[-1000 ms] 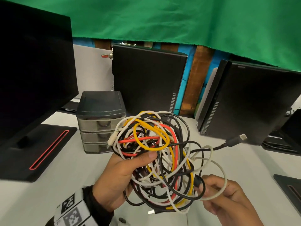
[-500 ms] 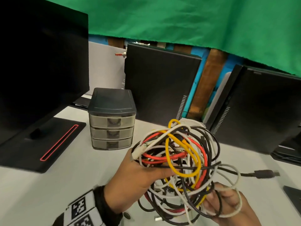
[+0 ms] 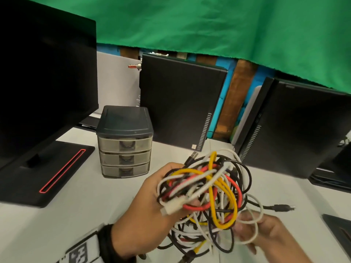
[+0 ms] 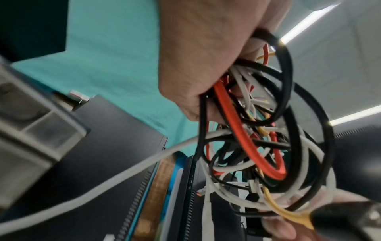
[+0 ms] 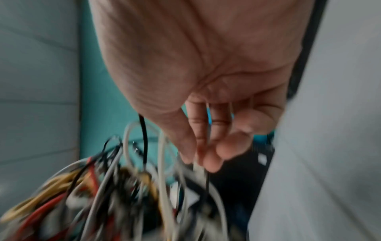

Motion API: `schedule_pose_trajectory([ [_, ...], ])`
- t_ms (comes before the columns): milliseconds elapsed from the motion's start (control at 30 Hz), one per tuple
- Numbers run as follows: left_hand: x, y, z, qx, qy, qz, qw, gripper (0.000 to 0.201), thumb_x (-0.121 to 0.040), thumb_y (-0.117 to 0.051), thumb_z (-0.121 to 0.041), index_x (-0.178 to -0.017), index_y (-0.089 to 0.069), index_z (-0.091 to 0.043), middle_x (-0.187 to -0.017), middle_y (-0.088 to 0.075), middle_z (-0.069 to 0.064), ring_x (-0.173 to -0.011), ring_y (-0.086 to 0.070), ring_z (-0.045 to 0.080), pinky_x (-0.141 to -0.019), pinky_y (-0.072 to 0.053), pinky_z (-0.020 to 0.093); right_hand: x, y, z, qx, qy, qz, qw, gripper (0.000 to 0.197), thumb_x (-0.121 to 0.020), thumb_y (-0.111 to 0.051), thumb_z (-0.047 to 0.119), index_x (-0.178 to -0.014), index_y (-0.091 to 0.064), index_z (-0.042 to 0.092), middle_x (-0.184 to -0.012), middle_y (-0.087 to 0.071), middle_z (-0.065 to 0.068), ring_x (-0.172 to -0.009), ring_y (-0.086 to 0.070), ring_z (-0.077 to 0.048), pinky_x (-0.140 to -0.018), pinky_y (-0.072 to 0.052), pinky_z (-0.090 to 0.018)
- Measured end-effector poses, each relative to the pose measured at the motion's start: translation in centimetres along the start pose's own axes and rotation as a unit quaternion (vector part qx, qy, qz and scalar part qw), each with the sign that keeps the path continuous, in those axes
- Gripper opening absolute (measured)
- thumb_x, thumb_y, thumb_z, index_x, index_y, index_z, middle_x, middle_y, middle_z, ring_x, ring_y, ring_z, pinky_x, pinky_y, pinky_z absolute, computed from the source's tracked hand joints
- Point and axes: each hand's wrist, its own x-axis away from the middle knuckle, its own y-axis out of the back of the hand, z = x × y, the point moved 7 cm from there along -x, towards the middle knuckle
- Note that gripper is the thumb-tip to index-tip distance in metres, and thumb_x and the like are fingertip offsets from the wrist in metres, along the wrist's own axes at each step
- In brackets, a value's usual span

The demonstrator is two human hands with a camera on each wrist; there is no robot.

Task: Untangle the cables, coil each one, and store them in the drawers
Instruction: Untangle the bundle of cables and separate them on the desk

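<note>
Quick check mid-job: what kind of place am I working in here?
Probably an office or computer-lab desk: a white table carrying a monitor on its stand, upright desktop PC cases and a small three-drawer organizer, with green cloth hung behind.

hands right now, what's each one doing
Left hand: grips the cable tangle, fingers curled round it.
Right hand: pinches a white cable loop at the tangle's edge.

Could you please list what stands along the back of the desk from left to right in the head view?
Monitor → small drawer unit → upright black computer case → second black computer case.
</note>
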Motion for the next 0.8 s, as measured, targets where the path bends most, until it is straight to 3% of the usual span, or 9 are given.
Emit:
schedule_pose_trajectory([
  [67, 0.0, 0.5, 0.2, -0.072, -0.007, 0.006, 0.997, 0.039, -0.065, -0.083, -0.007, -0.096, -0.061, 0.004, -0.09, -0.072, 0.018, -0.078, -0.073, 0.023, -0.066, -0.06, 0.028, 0.0, 4.4, 1.3, 0.032, 0.03, -0.107, 0.993, 0.026, -0.083, -0.071, -0.003, -0.072, -0.08, 0.018, -0.065, -0.068, -0.024, -0.051, -0.056, -0.021, -0.038, -0.039, -0.022],
  [100, 0.0, 0.8, 0.4, -0.163, -0.018, -0.001, 0.987, 0.02, -0.075, -0.073, -0.002, -0.086, -0.058, 0.005, -0.082, -0.068, 0.022, -0.069, -0.071, 0.025, -0.058, -0.058, 0.026, 0.4, 5.5, 3.1, 0.017, 0.068, -0.135, 0.988, 0.011, -0.082, -0.077, 0.01, -0.074, -0.08, 0.018, -0.067, -0.068, -0.024, -0.05, -0.055, -0.017, -0.038, -0.039, -0.02],
  [133, -0.1, 0.4, 0.8, -0.224, -0.03, 0.005, 0.974, 0.006, -0.085, -0.063, 0.0, -0.08, -0.058, 0.001, -0.075, -0.066, 0.018, -0.065, -0.068, 0.024, -0.054, -0.055, 0.023, 0.8, 6.4, 4.9, 0.017, 0.096, -0.15, 0.984, 0.019, -0.073, -0.084, 0.036, -0.077, -0.08, 0.018, -0.069, -0.068, -0.023, -0.051, -0.053, -0.014, -0.039, -0.038, -0.018],
  [200, 0.4, -0.5, -0.5, -0.31, -0.139, 0.0, 0.941, 0.01, -0.093, -0.062, -0.028, -0.087, -0.065, -0.02, -0.088, -0.067, -0.003, -0.081, -0.066, 0.015, -0.069, -0.053, 0.017, 1.9, 6.6, 8.3, 0.049, 0.176, -0.129, 0.975, 0.067, -0.048, -0.081, 0.076, -0.083, -0.08, 0.02, -0.07, -0.069, -0.013, -0.055, -0.054, -0.011, -0.042, -0.039, -0.018],
  [233, -0.2, -1.0, -1.1, -0.37, -0.146, -0.014, 0.918, 0.017, -0.091, -0.059, -0.051, -0.092, -0.064, -0.035, -0.099, -0.063, -0.013, -0.093, -0.065, 0.012, -0.079, -0.048, 0.013, 2.3, 6.6, 9.7, 0.066, 0.208, -0.139, 0.966, 0.073, -0.045, -0.076, 0.083, -0.087, -0.079, 0.023, -0.072, -0.07, -0.009, -0.058, -0.056, -0.01, -0.044, -0.042, -0.019],
  [300, 1.2, -2.5, -1.3, -0.415, -0.152, 0.052, 0.896, 0.036, -0.086, -0.044, -0.076, -0.1, -0.061, -0.047, -0.11, -0.054, -0.027, -0.104, -0.062, 0.003, -0.087, -0.043, 0.009, 2.9, 4.6, 12.3, 0.127, 0.245, -0.081, 0.958, 0.056, -0.059, -0.072, 0.077, -0.09, -0.079, 0.032, -0.082, -0.074, -0.001, -0.068, -0.063, -0.007, -0.053, -0.048, -0.018],
  [400, 1.3, -3.1, -1.1, -0.47, -0.186, 0.075, 0.86, 0.035, -0.09, -0.044, -0.071, -0.109, -0.057, -0.046, -0.114, -0.05, -0.028, -0.103, -0.061, 0.001, -0.083, -0.048, 0.015, 3.2, 1.0, 14.0, 0.204, 0.264, -0.008, 0.943, 0.014, -0.078, -0.069, 0.048, -0.087, -0.078, 0.041, -0.092, -0.075, 0.013, -0.091, -0.068, -0.007, -0.07, -0.052, -0.017],
  [533, 1.4, -3.4, -1.2, -0.488, -0.209, 0.095, 0.842, 0.033, -0.086, -0.065, -0.055, -0.115, -0.057, -0.041, -0.114, -0.05, -0.022, -0.099, -0.061, 0.003, -0.073, -0.053, 0.027, 3.4, -2.1, 13.6, 0.243, 0.246, 0.106, 0.933, 0.011, -0.081, -0.071, 0.034, -0.089, -0.079, 0.035, -0.093, -0.073, 0.011, -0.096, -0.066, -0.012, -0.081, -0.05, -0.021],
  [800, 1.5, -3.7, -1.4, -0.53, -0.261, 0.09, 0.802, 0.029, -0.089, -0.067, -0.05, -0.114, -0.059, -0.039, -0.113, -0.053, -0.017, -0.093, -0.06, 0.006, -0.064, -0.053, 0.029, 3.0, -2.5, 12.3, 0.336, 0.197, 0.176, 0.904, 0.02, -0.089, -0.071, 0.026, -0.097, -0.078, 0.043, -0.096, -0.069, 0.016, -0.096, -0.063, -0.007, -0.078, -0.048, -0.017],
])
